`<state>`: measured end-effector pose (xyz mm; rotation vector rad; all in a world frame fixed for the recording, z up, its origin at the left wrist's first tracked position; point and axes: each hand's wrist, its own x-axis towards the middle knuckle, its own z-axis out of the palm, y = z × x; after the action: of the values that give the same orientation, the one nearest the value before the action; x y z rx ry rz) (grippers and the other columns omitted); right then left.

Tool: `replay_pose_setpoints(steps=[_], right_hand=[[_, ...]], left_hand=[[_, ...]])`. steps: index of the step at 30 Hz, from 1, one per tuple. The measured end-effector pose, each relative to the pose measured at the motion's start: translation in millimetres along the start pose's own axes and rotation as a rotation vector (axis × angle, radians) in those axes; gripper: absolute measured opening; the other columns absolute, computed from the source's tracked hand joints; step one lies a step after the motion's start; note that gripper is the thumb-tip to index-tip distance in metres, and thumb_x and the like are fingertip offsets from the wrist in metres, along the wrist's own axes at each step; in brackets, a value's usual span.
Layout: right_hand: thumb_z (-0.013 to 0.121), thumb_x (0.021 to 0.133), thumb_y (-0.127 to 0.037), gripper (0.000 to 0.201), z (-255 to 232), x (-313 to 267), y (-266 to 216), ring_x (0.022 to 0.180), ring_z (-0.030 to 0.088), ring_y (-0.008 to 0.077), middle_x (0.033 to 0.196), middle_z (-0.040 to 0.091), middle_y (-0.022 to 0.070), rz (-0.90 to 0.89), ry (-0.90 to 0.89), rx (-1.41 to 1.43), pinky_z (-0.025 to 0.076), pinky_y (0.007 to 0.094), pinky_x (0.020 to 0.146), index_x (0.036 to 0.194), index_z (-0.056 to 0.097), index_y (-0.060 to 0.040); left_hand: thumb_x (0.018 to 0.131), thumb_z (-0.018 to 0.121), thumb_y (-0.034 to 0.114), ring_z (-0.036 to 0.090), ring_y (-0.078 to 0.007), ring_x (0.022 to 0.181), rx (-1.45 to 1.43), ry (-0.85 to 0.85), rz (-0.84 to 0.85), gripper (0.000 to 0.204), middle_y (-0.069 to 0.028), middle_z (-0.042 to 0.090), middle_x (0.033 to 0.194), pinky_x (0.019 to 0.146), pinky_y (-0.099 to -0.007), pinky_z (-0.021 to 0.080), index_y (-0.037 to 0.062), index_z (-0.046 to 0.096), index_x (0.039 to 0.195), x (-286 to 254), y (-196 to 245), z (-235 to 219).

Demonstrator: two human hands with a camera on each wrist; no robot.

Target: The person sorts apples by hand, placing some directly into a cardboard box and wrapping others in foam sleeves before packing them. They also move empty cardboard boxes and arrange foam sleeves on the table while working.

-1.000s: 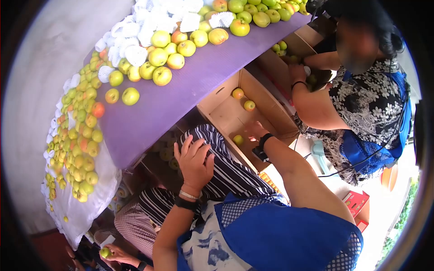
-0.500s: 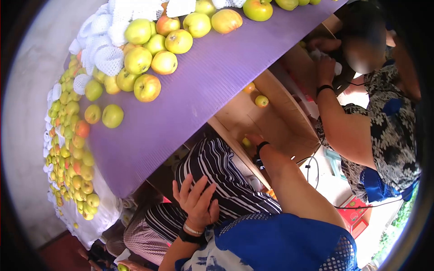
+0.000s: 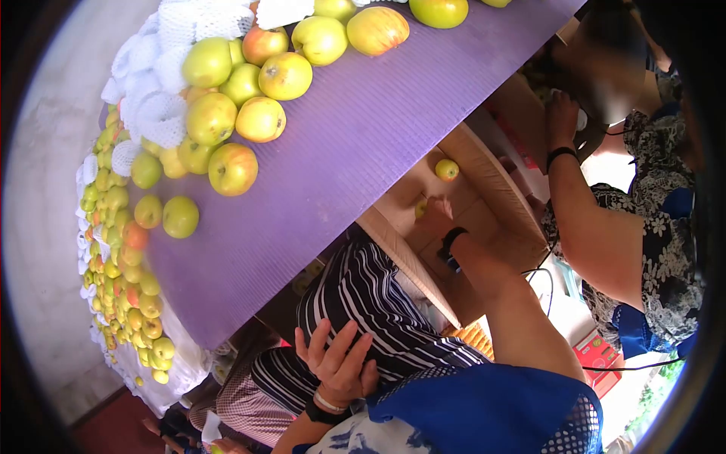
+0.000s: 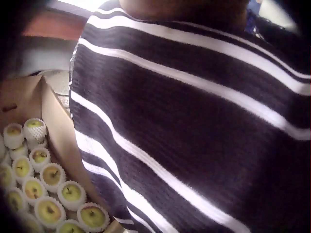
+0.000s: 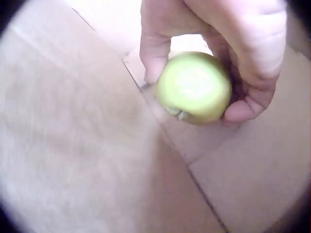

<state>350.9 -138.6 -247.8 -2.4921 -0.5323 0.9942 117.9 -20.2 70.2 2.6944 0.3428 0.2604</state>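
Observation:
My right hand (image 3: 437, 219) is down inside an open cardboard box (image 3: 408, 257). In the right wrist view its thumb and fingers grip a green apple (image 5: 194, 87) from both sides, over the box's bottom flaps. Farther back in the same box lies another apple (image 3: 447, 169), yellow-green with a red tinge. My left hand (image 3: 336, 363) hovers by the striped trousers (image 3: 363, 303), holding nothing, its fingers loosely bent. The left wrist view shows mostly striped cloth, and the left hand's fingers are out of that view.
A purple-covered table (image 3: 302, 166) overhangs the box, bearing many loose apples (image 3: 233, 169) and white foam nets (image 3: 155, 113). Another cardboard box (image 4: 58, 116) holds apples in foam nets. At the right sits another person (image 3: 605, 234); a black cable (image 3: 635, 368) runs nearby.
The head view has shifted, bringing the table's apples closer. My right hand has closed around the green apple it was reaching toward. My left hand stays loosely raised near the trousers.

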Motion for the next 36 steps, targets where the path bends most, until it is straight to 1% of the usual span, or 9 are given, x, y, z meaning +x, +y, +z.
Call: replay_pose_setpoints(steps=[2, 7, 9, 19, 21, 25, 31, 35, 36], right_hand=[[0.069, 0.059, -0.026, 0.05, -23.8, 8.5, -9.8, 0.114, 0.038, 0.0377, 0.128, 0.035, 0.0207, -0.01, 0.194, -0.185, 0.038, 0.0465, 0.087, 0.103, 0.056, -0.0054], [0.068, 0.061, -0.025, 0.055, -68.4, 20.5, -16.7, 0.12, 0.03, 0.036, 0.127, 0.032, 0.0193, -0.115, 0.297, -0.385, 0.036, 0.0501, 0.091, 0.111, 0.054, -0.0057], [0.07, 0.058, -0.028, 0.061, -69.2, 23.0, -10.1, 0.116, 0.033, 0.0352, 0.125, 0.033, 0.0185, 0.064, 0.063, -0.297, 0.035, 0.0501, 0.091, 0.114, 0.054, -0.0091], [0.076, 0.047, -0.043, 0.064, -63.8, 10.6, -14.9, 0.116, 0.03, 0.0338, 0.123, 0.033, 0.0144, 0.027, -0.053, -0.471, 0.032, 0.0487, 0.091, 0.101, 0.064, -0.011], [0.076, 0.047, -0.046, 0.066, -64.4, 12.3, -23.9, 0.12, 0.026, 0.0357, 0.13, 0.028, 0.0156, -0.004, -0.198, -0.493, 0.03, 0.0507, 0.092, 0.102, 0.064, -0.0116], [0.077, 0.047, -0.044, 0.067, -58.3, -1.0, -31.0, 0.125, 0.019, 0.0405, 0.138, 0.018, 0.0184, -0.026, -0.132, -0.544, 0.031, 0.0527, 0.093, 0.105, 0.063, -0.0142], [0.08, 0.043, -0.039, 0.07, -8.4, -1.8, 0.2, 0.126, 0.011, 0.0484, 0.142, 0.004, 0.022, 0.063, -0.312, -0.298, 0.035, 0.0548, 0.091, 0.108, 0.062, -0.0189], [0.075, 0.045, -0.053, 0.068, -10.6, -15.9, 0.6, 0.119, 0.034, 0.04, 0.122, 0.045, 0.0225, -0.17, -0.249, -0.477, 0.042, 0.0481, 0.084, 0.101, 0.064, -0.0153], [0.073, 0.047, -0.055, 0.067, -0.1, -9.5, 16.8, 0.114, 0.038, 0.0361, 0.114, 0.051, 0.0148, -0.078, -0.26, -0.448, 0.039, 0.0476, 0.086, 0.102, 0.063, -0.0184]], left_hand=[[0.077, 0.05, 0.029, 0.039, -0.0321, 0.119, 0.002, -0.007, -0.004, 0.028, -0.0088, 0.057, 0.11, 0.104, -0.0527, 0.014, 0.0108, 0.065, 0.093, -0.6, -0.3, 0.1], [0.077, 0.05, 0.029, 0.038, -0.032, 0.12, -0.003, 0.0, -0.002, 0.028, -0.0088, 0.057, 0.11, 0.104, -0.0526, 0.014, 0.0109, 0.064, 0.093, -0.5, -1.4, -0.7], [0.077, 0.05, 0.029, 0.038, -0.0319, 0.121, -0.005, 0.0, -0.004, 0.028, -0.0088, 0.058, 0.109, 0.104, -0.0525, 0.014, 0.0109, 0.064, 0.093, 0.4, -0.9, -1.8], [0.078, 0.05, 0.03, 0.039, -0.0322, 0.12, -0.018, 0.024, 0.011, 0.028, -0.0087, 0.059, 0.109, 0.104, -0.0523, 0.015, 0.0111, 0.064, 0.093, -3.9, -3.8, 0.6], [0.078, 0.05, 0.03, 0.039, -0.0323, 0.12, -0.018, 0.026, 0.011, 0.028, -0.0087, 0.059, 0.109, 0.104, -0.0524, 0.015, 0.0112, 0.064, 0.093, -4.3, -3.7, 0.2], [0.078, 0.05, 0.03, 0.039, -0.0324, 0.12, -0.027, 0.035, 0.009, 0.028, -0.0088, 0.058, 0.109, 0.104, -0.0527, 0.014, 0.0115, 0.064, 0.093, -5.0, -3.2, 0.0], [0.078, 0.05, 0.03, 0.039, -0.0323, 0.12, -0.032, 0.034, 0.016, 0.028, -0.0089, 0.059, 0.108, 0.103, -0.0525, 0.014, 0.0114, 0.065, 0.094, -6.4, -4.6, -0.8], [0.071, 0.058, 0.029, 0.045, -0.0295, 0.114, -0.059, 0.068, 0.014, 0.03, -0.0049, 0.058, 0.112, 0.103, -0.0503, 0.015, 0.014, 0.066, 0.096, -10.1, -7.2, 4.6], [0.07, 0.059, 0.027, 0.046, -0.0301, 0.114, -0.077, 0.066, 0.029, 0.031, -0.0052, 0.058, 0.112, 0.103, -0.0501, 0.016, 0.0134, 0.066, 0.097, -7.6, -6.2, 3.6]])
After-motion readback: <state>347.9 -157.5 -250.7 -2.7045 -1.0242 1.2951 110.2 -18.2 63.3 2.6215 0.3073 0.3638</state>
